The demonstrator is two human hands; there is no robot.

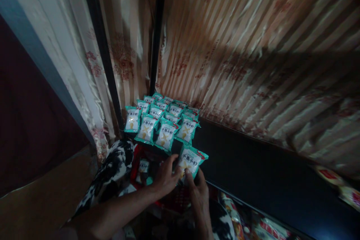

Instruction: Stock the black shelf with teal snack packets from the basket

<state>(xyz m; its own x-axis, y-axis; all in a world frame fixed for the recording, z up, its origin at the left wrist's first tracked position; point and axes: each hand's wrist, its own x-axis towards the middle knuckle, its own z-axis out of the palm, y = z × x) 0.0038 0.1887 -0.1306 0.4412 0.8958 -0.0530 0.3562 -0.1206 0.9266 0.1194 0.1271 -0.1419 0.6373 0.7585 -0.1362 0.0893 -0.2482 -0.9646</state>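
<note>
A teal and white snack packet (190,159) is held upright in my right hand (199,191), its thumb on the packet's front and its fingers behind the right edge. My left hand (166,176) is at the packet's left side, fingers apart, with the index finger raised; whether it touches the packet is hard to tell. Just beyond, rows of matching packets (165,135) stand close together at the left end of a black shelf (239,157). Below my left hand, a red container (136,157) has a similar packet (143,165) inside.
Striped curtains (225,45) hang behind the shelf, with black posts (159,26) at the left. Other colourful packages (329,174) lie at the shelf's right end, and more packages (232,210) are beneath its front edge. A black-and-white patterned cloth (112,168) covers my legs.
</note>
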